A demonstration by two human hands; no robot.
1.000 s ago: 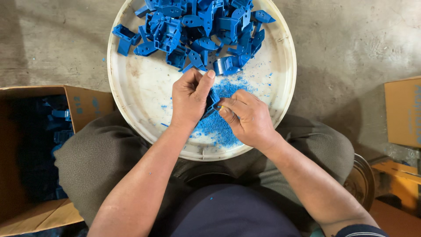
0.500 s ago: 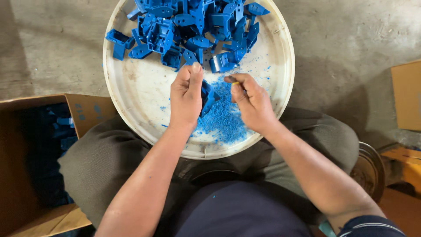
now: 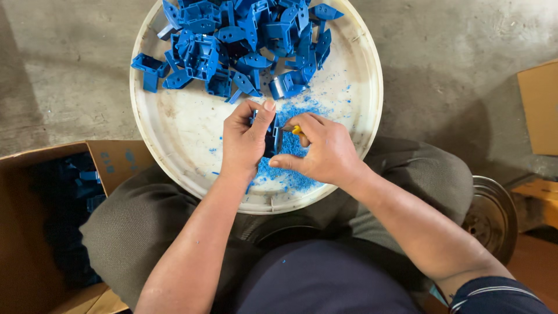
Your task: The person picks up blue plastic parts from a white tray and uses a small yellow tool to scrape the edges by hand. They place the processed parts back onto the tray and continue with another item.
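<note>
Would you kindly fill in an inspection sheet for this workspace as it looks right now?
Surface: round off-white tray resting on the person's lap, over a grey concrete floor.
Job's things: dark blue moulded plastic part held over the tray; small yellow-handled tool, mostly hidden.
Clutter: heap of blue plastic parts at the tray's far side; blue plastic shavings beneath the hands.
Grippers: left hand grips the part, fingers closed; right hand closed on the tool beside it.
Cables: nothing seen.
Surroundings: open brown cardboard box holding blue parts on the left; another cardboard box and a round metal disc on the right.
</note>
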